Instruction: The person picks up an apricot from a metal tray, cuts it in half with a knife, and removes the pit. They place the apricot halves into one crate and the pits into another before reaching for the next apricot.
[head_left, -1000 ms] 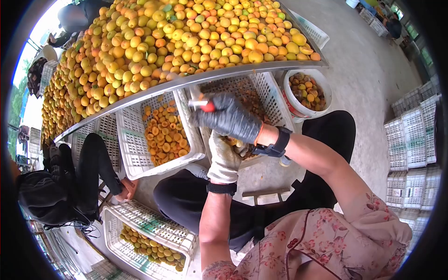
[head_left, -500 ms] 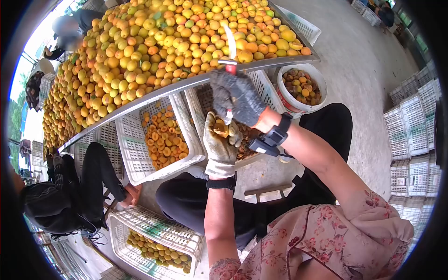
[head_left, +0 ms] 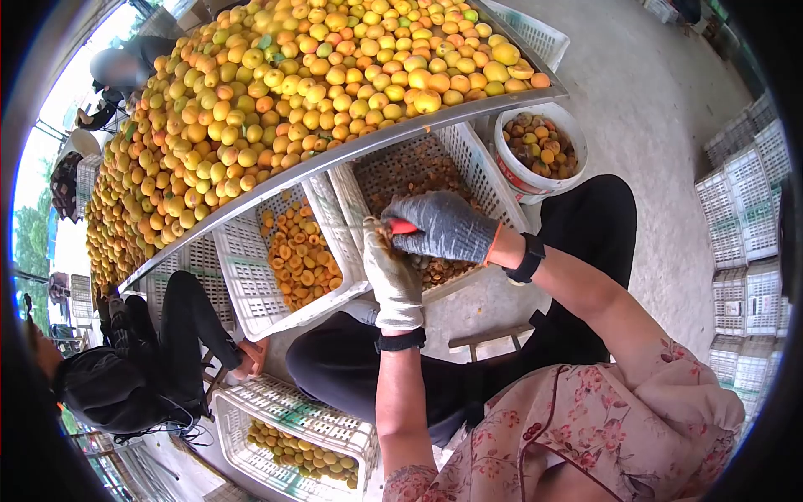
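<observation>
My left hand (head_left: pixel 395 280), in a whitish glove, is closed and raised above the crate of brownish pits and scraps (head_left: pixel 422 163). An apricot lay in it a moment ago; now the fingers and the other glove mostly hide what it grips. My right hand (head_left: pixel 447 227), in a grey glove, is wrapped around the red handle of a knife (head_left: pixel 403 226) and meets the left hand at its fingertips. The knife's blade is blurred and hard to make out, pointing left. To the left, a white crate (head_left: pixel 242 280) holds halved apricots (head_left: pixel 305 263).
A metal-edged table (head_left: pixel 368 138) heaped with whole apricots (head_left: pixel 276 92) spans the far side. A white bucket of darker fruit (head_left: pixel 539 151) stands at right. Another crate (head_left: pixel 293 402) with fruit sits low left, near a seated person (head_left: pixel 109 360). Stacked crates (head_left: pixel 744 226) line the right.
My right hand has come down from the table edge, bringing the knife from upright to my left hand. The left hand has closed, hiding the apricot that showed in its palm.
</observation>
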The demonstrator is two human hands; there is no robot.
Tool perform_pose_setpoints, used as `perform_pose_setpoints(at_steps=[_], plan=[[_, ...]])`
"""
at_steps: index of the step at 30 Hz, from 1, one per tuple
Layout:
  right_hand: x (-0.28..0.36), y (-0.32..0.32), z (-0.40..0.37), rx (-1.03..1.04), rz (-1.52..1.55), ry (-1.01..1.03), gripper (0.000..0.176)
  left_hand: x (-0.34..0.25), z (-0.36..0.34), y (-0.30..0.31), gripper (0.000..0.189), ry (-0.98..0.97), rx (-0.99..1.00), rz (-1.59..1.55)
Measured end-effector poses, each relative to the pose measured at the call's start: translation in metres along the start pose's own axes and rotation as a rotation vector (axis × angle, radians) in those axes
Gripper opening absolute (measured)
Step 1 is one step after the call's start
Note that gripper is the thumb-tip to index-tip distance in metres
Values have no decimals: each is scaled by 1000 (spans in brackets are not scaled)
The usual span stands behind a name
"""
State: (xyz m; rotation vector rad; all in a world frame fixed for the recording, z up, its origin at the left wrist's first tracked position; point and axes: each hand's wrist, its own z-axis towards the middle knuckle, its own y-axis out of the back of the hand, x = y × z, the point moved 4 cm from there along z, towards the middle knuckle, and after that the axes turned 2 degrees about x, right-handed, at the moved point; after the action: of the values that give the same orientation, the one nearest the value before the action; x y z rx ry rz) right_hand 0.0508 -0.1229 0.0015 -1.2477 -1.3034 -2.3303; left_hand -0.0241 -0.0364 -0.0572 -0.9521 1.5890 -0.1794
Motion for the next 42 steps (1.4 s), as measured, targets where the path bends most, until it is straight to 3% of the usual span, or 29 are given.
perform_pose_setpoints(at_steps=[1,4,6,8,10,12,13,14,16,18,20,21,22,24,27,28,31,34,36,39,42], plan=[[4,-2,-3,-3,-79,33,29,1,1,-3,35,1,1,7],[11,-2,-6,-18,-236,105,26,5,5,-7,32,-205,-287,-245],[1,2,-3,-117,-164,-77,27,1,1,-3,30,-278,-283,-186],[-13,5,-6,-309,50,-98,25,-5,-6,-6,32,-166,-44,-132],[-31,7,-10,-380,203,-200,26,-11,-8,2,37,-125,-109,-186],[-47,4,-16,-373,172,-240,28,-21,-1,8,39,-124,79,-261],[-57,0,-19,-371,145,-202,29,-30,8,29,43,-66,68,-391],[-60,1,-23,-373,113,-168,30,-49,16,40,47,-220,76,-666],[-56,12,-32,-422,78,-212,31,-73,20,68,64,-242,-58,-515],[-70,23,-31,-467,46,-329,29,-64,33,107,70,-127,-230,-360],[-76,49,-22,-543,74,-274,29,-56,27,102,65,-65,-311,-134],[-79,63,-11,-621,93,-190,26,-51,20,84,54,-126,-115,-96],[-74,80,-1,-626,-92,-199,24,-49,8,57,42,-90,-56,-61],[-78,109,23,-584,-260,-338,25,-35,6,31,40,57,-123,-52],[-84,140,61,-385,-321,-457,35,-28,5,4,42,36,80,22],[-86,143,70,-384,-327,-454,35,-27,5,-2,42,35,82,16],[-100,127,95,-110,-425,-508,43,-22,8,-11,46,80,101,107],[-119,113,108,-65,-548,-459,44,-16,14,-3,44,126,104,100],[-119,115,112,-18,-409,-523,38,-20,15,0,41,104,93,93],[-87,118,93,-198,440,-464,27,-38,12,-6,37,-33,37,126],[-42,100,65,-33,1036,-422,29,-57,7,-20,50,-249,65,213]])
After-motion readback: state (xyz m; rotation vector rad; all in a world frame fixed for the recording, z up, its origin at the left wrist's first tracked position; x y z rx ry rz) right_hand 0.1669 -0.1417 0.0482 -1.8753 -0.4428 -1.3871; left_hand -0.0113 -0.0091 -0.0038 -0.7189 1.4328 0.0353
